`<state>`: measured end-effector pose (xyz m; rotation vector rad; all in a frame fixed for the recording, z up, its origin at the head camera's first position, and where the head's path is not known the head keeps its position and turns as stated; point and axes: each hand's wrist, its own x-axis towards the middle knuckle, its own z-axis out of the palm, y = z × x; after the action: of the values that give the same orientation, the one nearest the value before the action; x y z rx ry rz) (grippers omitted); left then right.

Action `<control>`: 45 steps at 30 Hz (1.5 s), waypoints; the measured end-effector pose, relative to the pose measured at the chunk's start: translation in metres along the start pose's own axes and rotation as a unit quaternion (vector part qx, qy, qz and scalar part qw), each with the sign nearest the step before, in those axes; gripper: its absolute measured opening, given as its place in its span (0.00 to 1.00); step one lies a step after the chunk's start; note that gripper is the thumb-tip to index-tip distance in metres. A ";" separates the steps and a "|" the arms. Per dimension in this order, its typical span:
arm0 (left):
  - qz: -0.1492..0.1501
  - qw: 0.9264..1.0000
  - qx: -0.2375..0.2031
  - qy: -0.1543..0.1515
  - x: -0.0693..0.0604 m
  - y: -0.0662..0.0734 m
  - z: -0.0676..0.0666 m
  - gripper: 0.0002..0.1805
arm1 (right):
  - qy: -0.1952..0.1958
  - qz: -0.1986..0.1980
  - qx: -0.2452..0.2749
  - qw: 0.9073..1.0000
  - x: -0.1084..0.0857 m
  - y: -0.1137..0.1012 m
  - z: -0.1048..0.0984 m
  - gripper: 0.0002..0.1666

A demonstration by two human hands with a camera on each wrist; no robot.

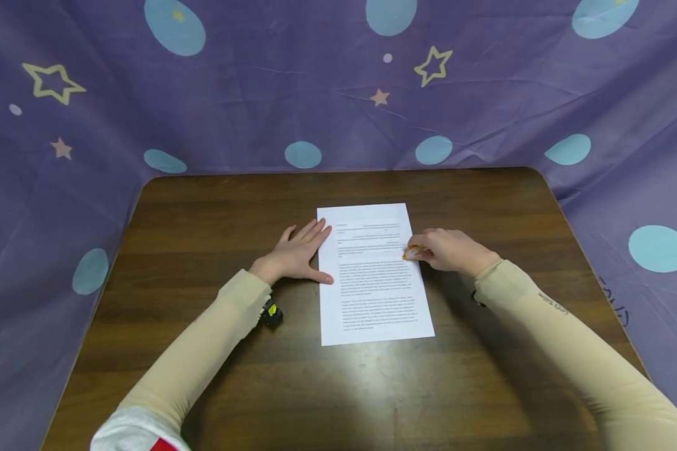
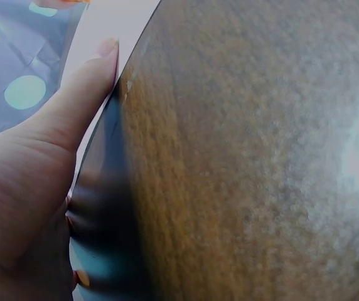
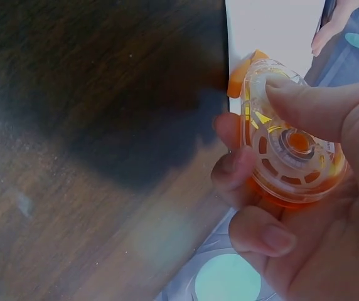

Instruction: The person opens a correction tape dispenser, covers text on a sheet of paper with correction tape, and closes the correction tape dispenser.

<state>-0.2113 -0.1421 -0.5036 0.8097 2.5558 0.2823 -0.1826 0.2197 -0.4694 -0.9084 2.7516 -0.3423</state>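
A printed sheet of paper [image 1: 372,282] lies on the wooden table, with several blocks of text on it. My left hand [image 1: 300,254] rests spread at its left edge, thumb and fingertips touching the paper. In the left wrist view the thumb [image 2: 82,94] lies along the sheet's edge. My right hand [image 1: 448,250] grips a correction tape dispenser [image 3: 292,135], clear with orange parts and round inner wheels. The thumb presses on its clear case, and the other fingers curl beneath. Its orange tip [image 3: 239,78] is at the paper's right edge; whether it touches, I cannot tell.
The brown wooden table [image 1: 203,219] has rounded far corners. Behind it and at both sides hangs a purple cloth [image 1: 327,94] with stars and blue spots. A small black device [image 1: 272,314] is strapped at the left wrist.
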 end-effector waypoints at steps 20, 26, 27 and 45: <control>0.005 1.000 -0.007 -0.005 0.007 -0.007 0.010 0.70 | -0.013 -0.028 0.048 0.998 -0.005 0.006 -0.011 0.08; 0.006 1.000 0.004 -0.007 0.002 -0.003 0.004 0.70 | -0.022 -0.047 0.033 0.998 0.014 -0.011 -0.007 0.06; 0.005 1.000 0.005 -0.006 0.002 -0.002 0.003 0.70 | -0.024 -0.050 0.037 0.998 0.018 -0.014 -0.005 0.05; 0.007 1.000 0.004 -0.006 0.002 -0.005 0.003 0.70 | -0.021 -0.101 0.018 0.994 0.073 -0.082 0.019 0.07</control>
<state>-0.2145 -0.1449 -0.5086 0.8310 2.5427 0.2722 -0.1892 0.1081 -0.4738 -1.1751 2.6125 -0.4003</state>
